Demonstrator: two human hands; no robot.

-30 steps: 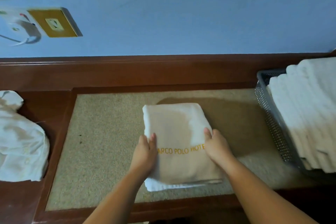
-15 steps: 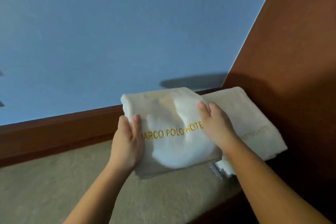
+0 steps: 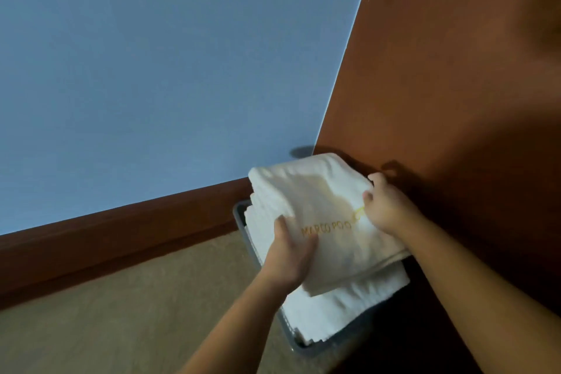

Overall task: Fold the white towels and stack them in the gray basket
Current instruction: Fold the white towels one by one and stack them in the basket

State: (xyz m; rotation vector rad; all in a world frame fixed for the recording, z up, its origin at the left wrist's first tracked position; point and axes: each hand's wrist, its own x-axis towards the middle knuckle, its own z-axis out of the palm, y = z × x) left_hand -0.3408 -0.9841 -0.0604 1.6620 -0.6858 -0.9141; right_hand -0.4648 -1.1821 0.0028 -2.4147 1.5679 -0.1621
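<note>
a second ago i had the folded white terry towel with gold lettering (image 3: 321,222) flat on the beige table (image 3: 121,313); since then i've lifted it and swung it right, and it now sits over the stack of folded white towels (image 3: 340,307) in the gray plastic basket (image 3: 291,340). so folding looks finished for this one, and i judge i'm at the placing step, with the towel about down on the pile but skewed across it.

my left hand (image 3: 288,255) holds the towel's near left edge, fingers on top and curled over the cloth, so that grip is narrow and full of towel. my right hand (image 3: 385,206) pinches the right edge by the lettering, thumb on top, fingers tucked under the fold. whether the towel's full weight rests on the stack, i cannot tell. the brown wooden panel (image 3: 455,100) stands close on the right.
</note>
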